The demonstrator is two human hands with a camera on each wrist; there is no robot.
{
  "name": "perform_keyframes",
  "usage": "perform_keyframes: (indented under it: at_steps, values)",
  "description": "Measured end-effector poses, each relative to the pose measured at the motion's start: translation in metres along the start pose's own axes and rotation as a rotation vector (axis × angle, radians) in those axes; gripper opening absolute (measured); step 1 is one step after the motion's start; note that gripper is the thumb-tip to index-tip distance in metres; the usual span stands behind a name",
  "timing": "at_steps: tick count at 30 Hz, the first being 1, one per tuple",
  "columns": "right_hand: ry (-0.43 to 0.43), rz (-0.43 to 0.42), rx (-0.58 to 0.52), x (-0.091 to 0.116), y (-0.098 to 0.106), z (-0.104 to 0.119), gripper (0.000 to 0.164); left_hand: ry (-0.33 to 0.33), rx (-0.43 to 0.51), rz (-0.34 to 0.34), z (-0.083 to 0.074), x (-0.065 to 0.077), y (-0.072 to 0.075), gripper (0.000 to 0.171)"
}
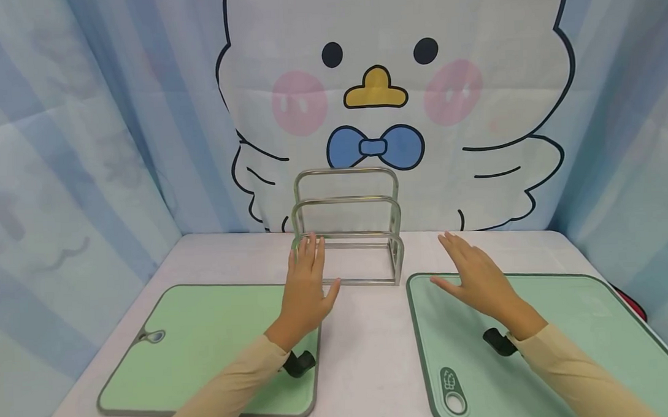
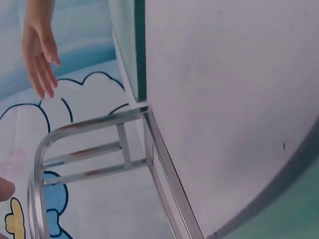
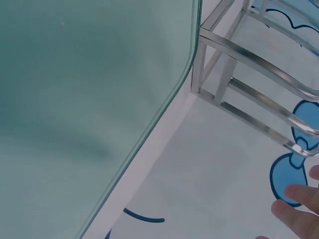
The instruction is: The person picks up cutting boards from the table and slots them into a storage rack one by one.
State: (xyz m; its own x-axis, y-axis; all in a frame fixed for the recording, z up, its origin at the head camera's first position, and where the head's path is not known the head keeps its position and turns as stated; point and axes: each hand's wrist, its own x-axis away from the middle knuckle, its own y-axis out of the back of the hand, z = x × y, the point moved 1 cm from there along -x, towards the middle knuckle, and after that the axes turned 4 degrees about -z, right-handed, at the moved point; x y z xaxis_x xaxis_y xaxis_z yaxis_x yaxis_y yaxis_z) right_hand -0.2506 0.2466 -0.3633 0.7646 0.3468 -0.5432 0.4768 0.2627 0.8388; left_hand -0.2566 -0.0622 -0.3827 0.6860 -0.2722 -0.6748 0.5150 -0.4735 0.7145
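My left hand (image 1: 305,290) hovers with straight fingers and holds nothing; in the head view it overlaps the front left of a silver metal rack (image 1: 346,200). Below its wrist lies a light green cutting board (image 1: 217,335) with a grey rim and a small oval inset on its left edge. Over a second, bluish-green board (image 1: 564,323), my right hand (image 1: 483,283) is raised with its fingers extended, also holding nothing. That board has a dark green rim and a ring-shaped hole at its near left corner. In the left wrist view the right hand (image 2: 40,50) shows beyond the rack (image 2: 94,119).
A white table (image 1: 367,354) bears the boards and the rack. Behind it hangs a curtain (image 1: 377,23) with a cartoon bird, and blue-striped cloth closes both sides. Something red (image 1: 631,302) peeks out past the right board's far edge. Each wrist wears a black strap mount (image 1: 299,364).
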Motion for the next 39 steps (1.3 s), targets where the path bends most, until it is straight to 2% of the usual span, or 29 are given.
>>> perform_keyframes:
  at_steps: [5, 11, 17, 21, 35, 39]
  values:
    - [0.011, -0.005, 0.024, 0.009, 0.004, -0.003, 0.081, -0.055, -0.001, 0.039, -0.02, 0.003, -0.004, 0.074]
    - [0.001, -0.007, 0.039, 0.019, 0.008, -0.011, 0.081, -0.098, 0.006, 0.117, -0.042, 0.007, -0.013, 0.075]
    - [-0.012, -0.014, 0.043, 0.028, 0.012, -0.021, 0.081, -0.141, -0.001, 0.15, -0.059, 0.008, -0.021, 0.076]
    - [-0.036, -0.009, 0.047, 0.033, 0.014, -0.028, 0.08, -0.153, 0.017, 0.172, -0.068, 0.008, -0.026, 0.076]
    - [-0.103, 0.015, 0.046, 0.047, 0.019, -0.05, 0.077, -0.238, -0.029, 0.215, -0.089, 0.006, -0.047, 0.067]
    - [-0.11, 0.006, 0.05, 0.054, 0.022, -0.06, 0.077, -0.266, -0.04, 0.208, -0.097, 0.005, -0.05, 0.064]
